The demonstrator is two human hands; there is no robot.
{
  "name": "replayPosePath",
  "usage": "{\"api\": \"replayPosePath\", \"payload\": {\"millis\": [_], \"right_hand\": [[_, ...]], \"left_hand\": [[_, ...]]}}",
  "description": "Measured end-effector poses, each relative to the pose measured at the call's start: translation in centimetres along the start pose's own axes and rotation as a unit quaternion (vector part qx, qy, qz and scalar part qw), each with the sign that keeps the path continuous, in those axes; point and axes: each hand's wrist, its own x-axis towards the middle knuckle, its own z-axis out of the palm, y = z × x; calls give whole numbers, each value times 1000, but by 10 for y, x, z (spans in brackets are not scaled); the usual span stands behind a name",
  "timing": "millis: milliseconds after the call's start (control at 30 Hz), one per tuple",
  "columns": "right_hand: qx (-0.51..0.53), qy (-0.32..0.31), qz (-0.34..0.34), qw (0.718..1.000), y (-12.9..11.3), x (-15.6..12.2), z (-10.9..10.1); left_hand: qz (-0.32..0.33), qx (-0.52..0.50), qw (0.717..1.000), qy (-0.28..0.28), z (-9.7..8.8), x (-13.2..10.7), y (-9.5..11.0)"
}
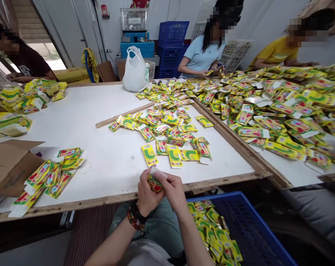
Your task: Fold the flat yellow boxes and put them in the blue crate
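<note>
White table (73, 122) holds many loose yellow cartons (167, 127); others lie in a blue crate (256, 221). At its near edge (212, 183), left hand (146, 194) and right hand (174, 194) grasp one carton (155, 183), fingers apparently clenched.

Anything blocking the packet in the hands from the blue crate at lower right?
No object does: only the person's right forearm lies between the packet and the blue crate, in this view.
</note>
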Motion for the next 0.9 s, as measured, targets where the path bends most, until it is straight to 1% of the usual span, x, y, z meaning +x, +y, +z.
{"api": "replayPosePath", "payload": {"millis": [67, 133, 200, 267, 333, 367, 433, 500, 567, 600, 667, 733, 767, 833, 900], "right_hand": [[2, -35, 18, 999, 0, 0, -5], [-16, -46, 7, 999, 2, -1, -9], [-66, -39, -51, 996, 5, -3, -12], [-131, -44, -131, 982, 9, -6, -12], [-185, -47, -195, 962, 14, -8, -10], [-202, -39, -209, 956, 15, -9, -8], [-219, 3, -192, 957, 16, -10, -5], [-218, 38, -143, 965, 15, -10, -3], [-203, 34, -102, 973, 10, -8, -4], [-193, 16, -95, 976, 8, -7, -6], [-193, -42, -102, 975, 2, -5, -10], [-228, -99, -124, 961, -1, -5, -14], [-254, -118, -140, 950, -2, -6, -15], [-303, -130, -178, 927, -1, -9, -15], [-330, -112, -218, 911, 3, -13, -12]], "left_hand": [[-4, -8, 999, -42, 1, -3, 1], [-8, -8, 997, -74, 1, -3, 2], [-21, -3, 997, -73, 0, -2, 4], [-44, 0, 997, -64, -2, 0, 5], [-70, 0, 994, -88, -4, 2, 5], [-83, 2, 991, -107, -5, 3, 5], [-107, 15, 985, -137, -6, 4, 5], [-121, 32, 983, -135, -5, 5, 5], [-124, 37, 983, -127, -4, 6, 6], [-124, 36, 984, -122, -4, 7, 6], [-125, 32, 985, -113, -3, 8, 7], [-124, 26, 986, -109, -4, 8, 6], [-122, 19, 986, -112, -4, 8, 6], [-118, 1, 986, -122, -5, 8, 5], [-120, -23, 984, -132, -7, 9, 6]]}}
